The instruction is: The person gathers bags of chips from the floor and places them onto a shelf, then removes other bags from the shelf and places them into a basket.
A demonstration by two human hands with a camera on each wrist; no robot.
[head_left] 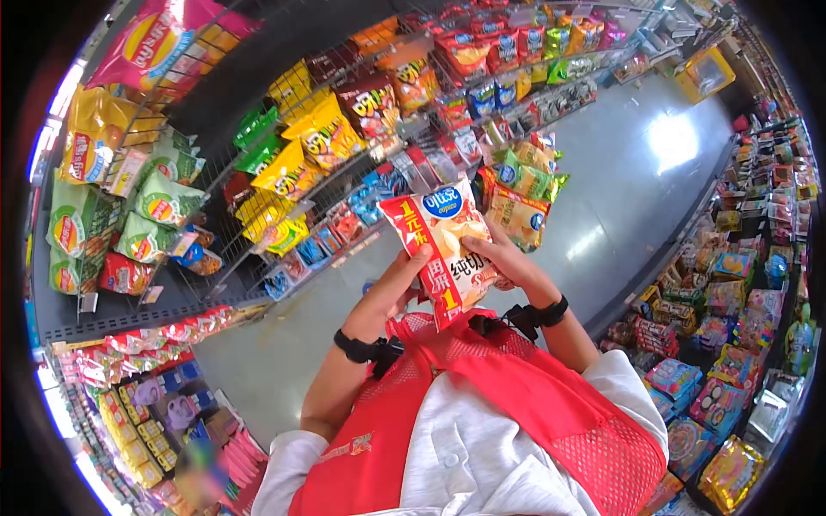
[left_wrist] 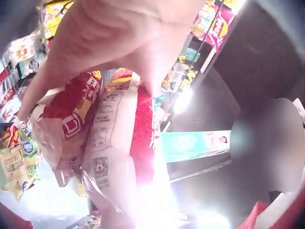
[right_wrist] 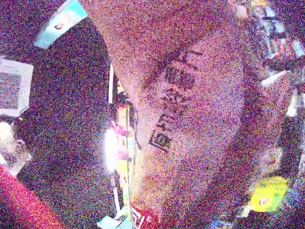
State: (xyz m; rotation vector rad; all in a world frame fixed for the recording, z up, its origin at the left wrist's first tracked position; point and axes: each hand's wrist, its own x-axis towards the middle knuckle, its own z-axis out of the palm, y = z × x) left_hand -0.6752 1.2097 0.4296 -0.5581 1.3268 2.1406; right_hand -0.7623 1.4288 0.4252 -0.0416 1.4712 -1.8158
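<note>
My left hand [head_left: 401, 277] pinches the left edge of the red-and-white snack bag [head_left: 450, 241], thumb on the printed front; my right hand [head_left: 506, 256] grips the opposite edge, thumb likewise on the front; the fingers behind the bag are largely hidden in the head view; the bag is held between both hands, tilted, in front of my red vest [head_left: 533, 378] and above the grey floor [head_left: 335, 301]; wire racks [head_left: 219, 185] of bagged snacks stand beyond.

The left hand [head_left: 403, 277] and right hand [head_left: 503, 260] hold a snack bag [head_left: 450, 242] above grey floor [head_left: 602, 181].
</note>
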